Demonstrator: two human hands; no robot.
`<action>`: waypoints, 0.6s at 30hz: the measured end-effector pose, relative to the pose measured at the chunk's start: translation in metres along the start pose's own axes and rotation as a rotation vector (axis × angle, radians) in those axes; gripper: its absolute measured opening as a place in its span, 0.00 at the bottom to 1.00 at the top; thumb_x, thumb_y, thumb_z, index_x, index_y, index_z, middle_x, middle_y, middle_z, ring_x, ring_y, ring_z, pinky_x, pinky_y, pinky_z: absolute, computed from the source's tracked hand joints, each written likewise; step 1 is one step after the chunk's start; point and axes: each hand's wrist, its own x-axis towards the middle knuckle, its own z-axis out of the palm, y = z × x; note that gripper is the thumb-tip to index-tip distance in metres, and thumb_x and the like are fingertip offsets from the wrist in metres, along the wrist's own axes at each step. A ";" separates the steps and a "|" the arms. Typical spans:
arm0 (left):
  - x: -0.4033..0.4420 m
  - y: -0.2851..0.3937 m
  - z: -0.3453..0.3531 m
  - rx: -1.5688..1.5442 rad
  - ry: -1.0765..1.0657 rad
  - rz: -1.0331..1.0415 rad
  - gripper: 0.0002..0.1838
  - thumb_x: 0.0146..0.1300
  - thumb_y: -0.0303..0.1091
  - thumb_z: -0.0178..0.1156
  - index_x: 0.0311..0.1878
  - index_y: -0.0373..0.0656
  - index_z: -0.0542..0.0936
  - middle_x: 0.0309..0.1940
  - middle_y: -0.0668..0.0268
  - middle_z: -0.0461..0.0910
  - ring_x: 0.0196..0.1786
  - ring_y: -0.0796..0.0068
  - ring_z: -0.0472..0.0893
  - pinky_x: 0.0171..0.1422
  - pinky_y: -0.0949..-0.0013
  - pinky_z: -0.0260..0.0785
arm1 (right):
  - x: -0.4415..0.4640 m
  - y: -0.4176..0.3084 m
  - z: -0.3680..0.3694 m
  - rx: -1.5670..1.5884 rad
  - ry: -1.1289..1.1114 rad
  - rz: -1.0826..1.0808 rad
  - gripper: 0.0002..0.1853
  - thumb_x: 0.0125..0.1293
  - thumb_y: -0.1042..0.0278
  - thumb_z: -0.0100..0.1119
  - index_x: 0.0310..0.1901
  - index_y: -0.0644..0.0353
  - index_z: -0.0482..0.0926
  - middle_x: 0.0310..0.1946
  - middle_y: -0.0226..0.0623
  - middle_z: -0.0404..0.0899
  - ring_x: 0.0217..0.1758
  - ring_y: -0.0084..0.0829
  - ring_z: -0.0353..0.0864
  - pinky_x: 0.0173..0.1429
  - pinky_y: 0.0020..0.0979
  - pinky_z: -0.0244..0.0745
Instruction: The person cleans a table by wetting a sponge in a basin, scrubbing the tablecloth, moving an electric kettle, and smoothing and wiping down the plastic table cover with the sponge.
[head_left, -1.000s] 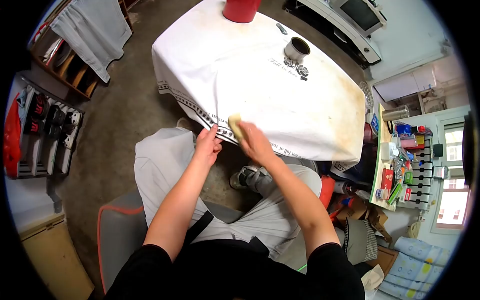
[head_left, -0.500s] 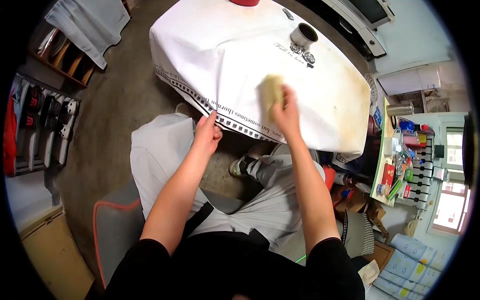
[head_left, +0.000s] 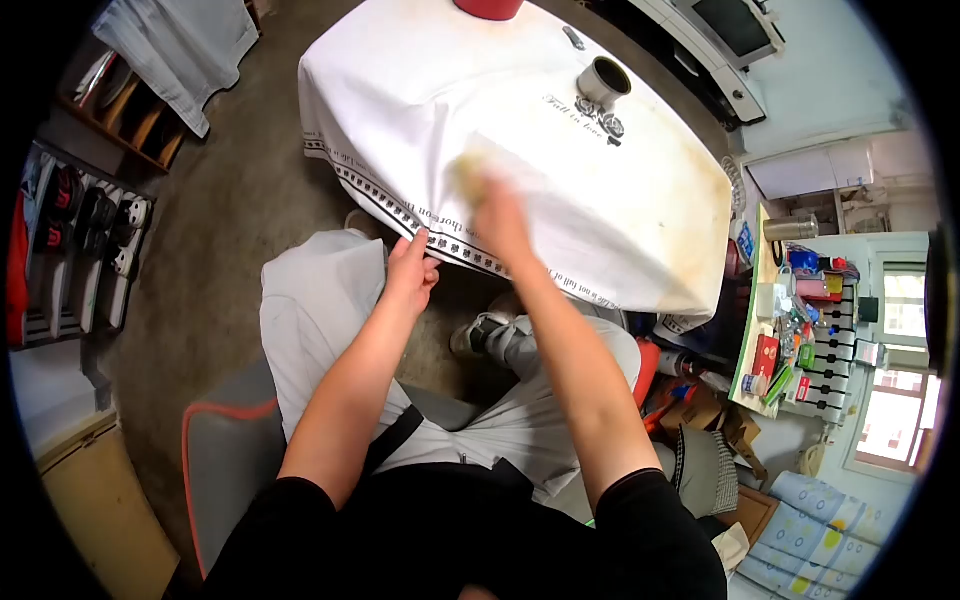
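Left hand [head_left: 411, 271] pinches hem [head_left: 465, 252] of cloth [head_left: 380, 95]; right hand [head_left: 503, 222] grips yellowish pad [head_left: 467, 178], blurred, over cloth near that edge, contact unclear. Step looks like wiping stroke; next stroke calls for hem kept taut.

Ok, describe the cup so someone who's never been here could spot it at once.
Find the white tablecloth. On it is a black rose print, and the cup stands by the print's far edge. Unlike the slim grey thing and red container beyond, it is round and silvery, with a dark open mouth.
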 end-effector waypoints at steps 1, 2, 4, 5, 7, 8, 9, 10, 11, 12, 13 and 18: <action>-0.004 0.005 0.009 0.024 0.076 0.008 0.07 0.76 0.40 0.54 0.51 0.52 0.75 0.36 0.75 0.78 0.26 0.86 0.69 0.21 0.81 0.50 | -0.002 -0.005 0.004 0.024 -0.122 -0.125 0.23 0.59 0.77 0.53 0.59 0.65 0.75 0.51 0.59 0.79 0.57 0.56 0.77 0.65 0.47 0.70; -0.003 0.008 0.007 0.024 0.080 0.005 0.07 0.76 0.40 0.54 0.51 0.52 0.75 0.35 0.76 0.77 0.26 0.86 0.68 0.21 0.81 0.50 | -0.005 -0.009 0.008 0.063 -0.248 -0.246 0.22 0.58 0.77 0.54 0.56 0.65 0.77 0.50 0.60 0.79 0.56 0.55 0.78 0.64 0.47 0.70; 0.002 0.008 -0.003 -0.018 0.011 0.030 0.06 0.76 0.40 0.55 0.50 0.52 0.75 0.34 0.76 0.76 0.25 0.86 0.67 0.21 0.81 0.50 | 0.016 0.005 -0.010 0.071 -0.032 -0.074 0.20 0.59 0.78 0.53 0.55 0.64 0.79 0.48 0.56 0.81 0.52 0.55 0.79 0.60 0.49 0.72; 0.002 0.003 -0.008 -0.055 -0.063 0.051 0.06 0.76 0.40 0.55 0.50 0.52 0.75 0.33 0.76 0.75 0.25 0.86 0.67 0.21 0.81 0.50 | 0.027 0.008 -0.023 0.084 0.117 0.136 0.21 0.59 0.79 0.52 0.56 0.63 0.78 0.48 0.55 0.81 0.51 0.54 0.80 0.59 0.48 0.73; -0.006 0.007 0.005 -0.024 0.005 0.033 0.06 0.75 0.40 0.56 0.49 0.52 0.74 0.33 0.76 0.75 0.25 0.86 0.67 0.21 0.81 0.50 | 0.012 0.015 0.008 -0.101 -0.001 0.002 0.21 0.59 0.78 0.53 0.56 0.61 0.78 0.48 0.51 0.81 0.49 0.53 0.80 0.57 0.47 0.74; -0.008 0.007 0.010 -0.018 0.030 0.022 0.06 0.75 0.40 0.56 0.49 0.51 0.74 0.33 0.75 0.76 0.25 0.87 0.67 0.21 0.81 0.50 | 0.012 0.018 0.024 -0.199 -0.053 -0.079 0.21 0.60 0.77 0.53 0.56 0.60 0.78 0.49 0.49 0.81 0.49 0.53 0.80 0.57 0.47 0.74; -0.008 0.008 0.015 -0.016 0.055 0.014 0.06 0.75 0.40 0.56 0.48 0.51 0.74 0.33 0.75 0.76 0.25 0.87 0.66 0.21 0.81 0.50 | 0.017 0.012 0.025 -0.298 -0.106 -0.164 0.21 0.60 0.77 0.53 0.56 0.59 0.79 0.49 0.47 0.81 0.48 0.53 0.80 0.56 0.46 0.75; 0.002 0.003 0.008 0.015 0.073 0.033 0.09 0.76 0.41 0.54 0.52 0.50 0.75 0.36 0.75 0.78 0.29 0.85 0.71 0.22 0.81 0.50 | 0.024 0.010 0.018 -0.225 -0.057 -0.174 0.21 0.59 0.77 0.53 0.56 0.59 0.79 0.49 0.47 0.81 0.48 0.53 0.80 0.56 0.46 0.75; 0.011 0.003 0.003 0.009 0.036 0.038 0.09 0.76 0.41 0.54 0.52 0.50 0.75 0.36 0.75 0.78 0.29 0.85 0.71 0.22 0.80 0.50 | 0.028 0.011 0.009 -0.145 -0.014 -0.181 0.21 0.59 0.78 0.53 0.55 0.59 0.80 0.49 0.47 0.81 0.48 0.53 0.80 0.56 0.45 0.75; 0.010 0.004 0.001 -0.001 0.009 0.038 0.09 0.76 0.41 0.54 0.52 0.49 0.75 0.36 0.75 0.78 0.29 0.85 0.71 0.22 0.80 0.50 | 0.027 0.007 0.000 -0.061 0.019 -0.183 0.21 0.58 0.78 0.54 0.55 0.59 0.80 0.49 0.46 0.81 0.48 0.53 0.80 0.57 0.45 0.75; 0.007 0.003 -0.004 -0.011 -0.008 0.032 0.09 0.76 0.41 0.54 0.52 0.49 0.75 0.36 0.74 0.78 0.29 0.84 0.71 0.22 0.80 0.50 | 0.020 0.004 0.000 0.028 0.042 -0.177 0.21 0.58 0.79 0.54 0.54 0.58 0.81 0.49 0.46 0.81 0.48 0.54 0.79 0.57 0.45 0.75; 0.001 0.002 0.011 -0.006 0.049 0.036 0.09 0.76 0.41 0.54 0.51 0.49 0.75 0.36 0.74 0.78 0.28 0.84 0.71 0.22 0.80 0.50 | -0.010 -0.013 0.016 -0.075 -0.277 -0.322 0.22 0.58 0.79 0.53 0.56 0.59 0.78 0.53 0.45 0.79 0.53 0.52 0.76 0.59 0.45 0.73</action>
